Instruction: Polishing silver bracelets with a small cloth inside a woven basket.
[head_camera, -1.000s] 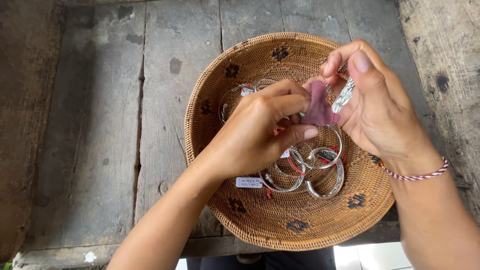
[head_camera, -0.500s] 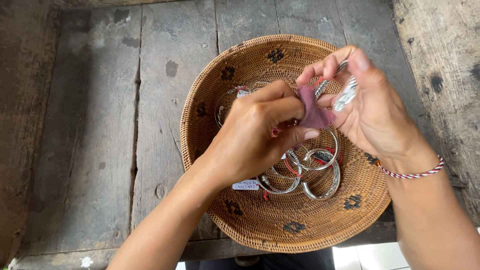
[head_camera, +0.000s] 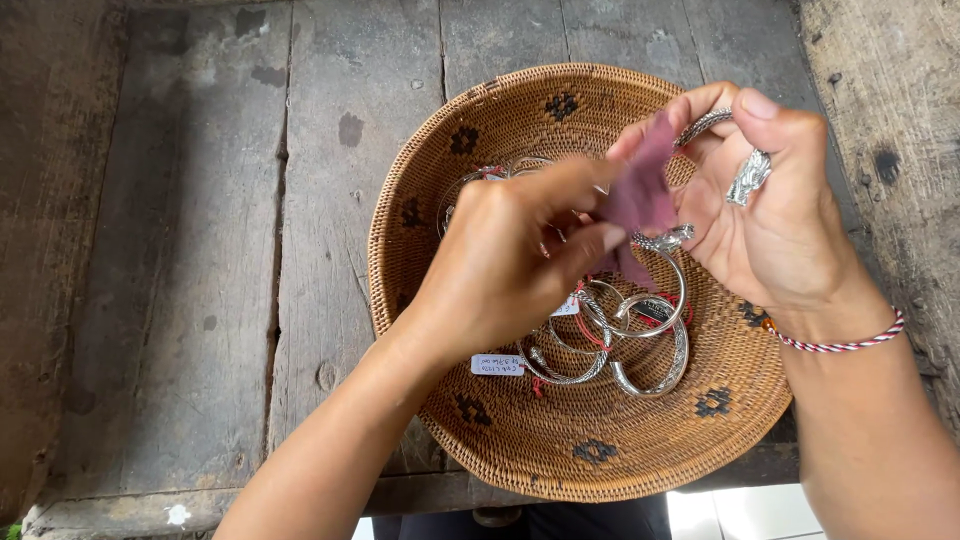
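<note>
A round woven basket (head_camera: 520, 440) with dark diamond marks sits on a weathered wooden table. Several silver bangles (head_camera: 640, 340) with red threads and small white tags lie in its middle. Above them my left hand (head_camera: 510, 260) pinches a small pink-purple cloth (head_camera: 640, 195) against a silver bangle (head_camera: 705, 125). My right hand (head_camera: 775, 215) holds that bangle between thumb and fingers; the cloth hides most of it. The right hand wears a silver ring and a red-and-white cord bracelet at the wrist.
The grey plank table (head_camera: 230, 250) stretches left of the basket, cracked and stained. Its front edge (head_camera: 250, 505) runs just below the basket, with a light floor beyond. A rough wooden board (head_camera: 900, 90) lies at the right.
Both hands have stayed over the basket. The cloth has slid along the bangle between my fingers, and the view has shifted slightly.
</note>
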